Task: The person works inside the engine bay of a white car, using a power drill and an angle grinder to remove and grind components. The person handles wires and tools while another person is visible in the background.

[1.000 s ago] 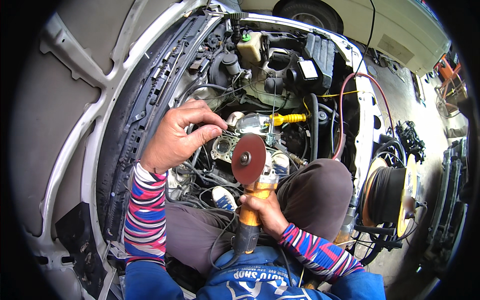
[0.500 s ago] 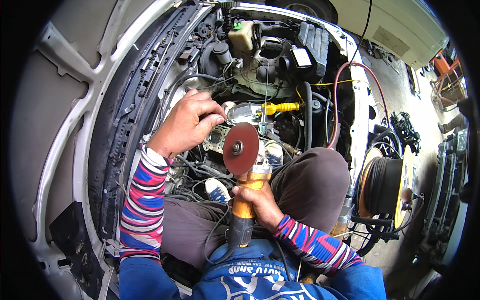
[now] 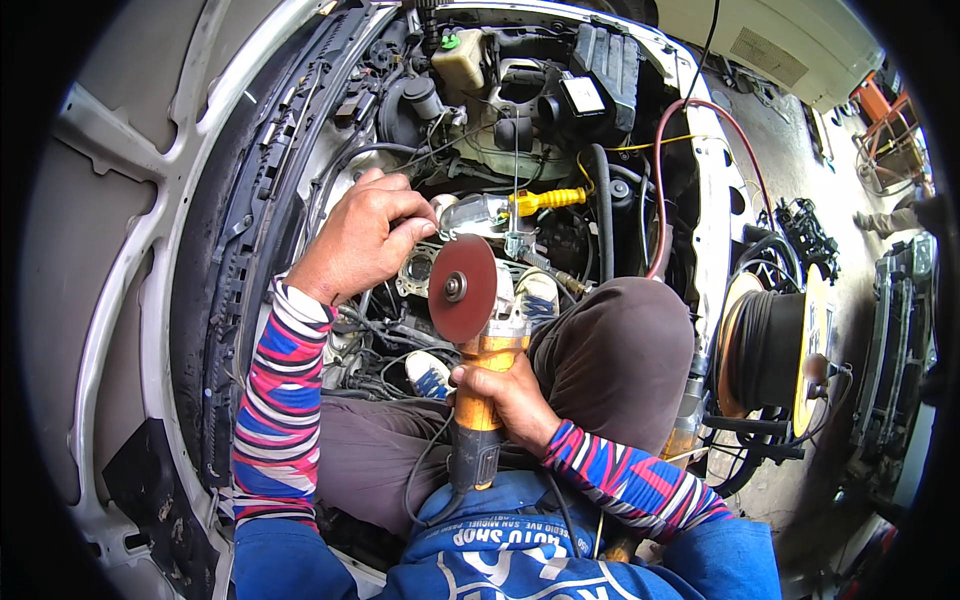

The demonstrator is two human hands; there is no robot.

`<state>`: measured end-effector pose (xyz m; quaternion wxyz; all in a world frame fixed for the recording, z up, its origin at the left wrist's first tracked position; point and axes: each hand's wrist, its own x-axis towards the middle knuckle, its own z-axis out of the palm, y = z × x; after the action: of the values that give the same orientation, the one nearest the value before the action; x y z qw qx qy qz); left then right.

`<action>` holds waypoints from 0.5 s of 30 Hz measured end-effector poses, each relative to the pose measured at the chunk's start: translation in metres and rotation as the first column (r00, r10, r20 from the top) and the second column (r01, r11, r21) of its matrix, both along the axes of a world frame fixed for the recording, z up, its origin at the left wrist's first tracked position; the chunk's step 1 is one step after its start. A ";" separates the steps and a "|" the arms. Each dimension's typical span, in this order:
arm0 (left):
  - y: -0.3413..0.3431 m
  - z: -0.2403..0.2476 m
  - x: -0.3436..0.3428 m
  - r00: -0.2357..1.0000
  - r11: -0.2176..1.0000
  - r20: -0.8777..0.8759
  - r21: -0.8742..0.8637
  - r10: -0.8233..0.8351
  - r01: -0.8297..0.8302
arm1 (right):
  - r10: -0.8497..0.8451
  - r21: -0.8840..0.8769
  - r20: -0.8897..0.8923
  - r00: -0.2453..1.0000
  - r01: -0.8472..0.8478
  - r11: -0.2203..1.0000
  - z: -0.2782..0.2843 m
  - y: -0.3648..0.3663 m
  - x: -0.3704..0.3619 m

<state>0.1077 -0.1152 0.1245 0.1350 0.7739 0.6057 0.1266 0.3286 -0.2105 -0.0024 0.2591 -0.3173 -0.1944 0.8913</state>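
A: Right hand (image 3: 518, 402)?
B: Grip wrapped around the yellow grinder (image 3: 472, 412), lower centre of the frame, its reddish disc (image 3: 466, 312) at mid-frame
A: Left hand (image 3: 362, 240)?
B: Left of centre, fingers curled, thumb close to them; I cannot tell whether its grip has hold of anything. A yellow-handled work lamp (image 3: 478, 212) shows just beside it, upper centre of the frame

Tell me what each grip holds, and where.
Right grip: the angle grinder, around its yellow body, behind the disc. Left grip: cannot tell whether it holds anything.
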 end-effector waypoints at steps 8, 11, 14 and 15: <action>0.002 0.001 0.001 0.999 1.000 -0.044 0.005 0.001 -0.001 | 0.027 0.021 0.026 0.999 -0.028 0.999 -0.005 0.000 -0.001; 0.004 0.001 0.003 0.999 1.000 -0.045 0.007 -0.010 0.010 | -0.010 0.001 0.024 1.000 0.010 1.000 -0.005 -0.002 -0.001; 0.006 0.001 0.005 0.999 1.000 -0.043 0.008 -0.015 0.015 | 0.002 0.084 0.022 1.000 -0.004 0.996 -0.006 0.000 -0.001; 0.006 0.001 0.005 0.999 1.000 -0.044 0.004 -0.011 0.011 | 0.008 0.082 0.045 0.999 -0.011 0.997 -0.007 0.000 -0.001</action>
<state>0.1129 -0.1089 0.1250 0.1208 0.7800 0.6040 0.1101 0.3272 -0.2104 -0.0091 0.2633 -0.3251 -0.2381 0.8765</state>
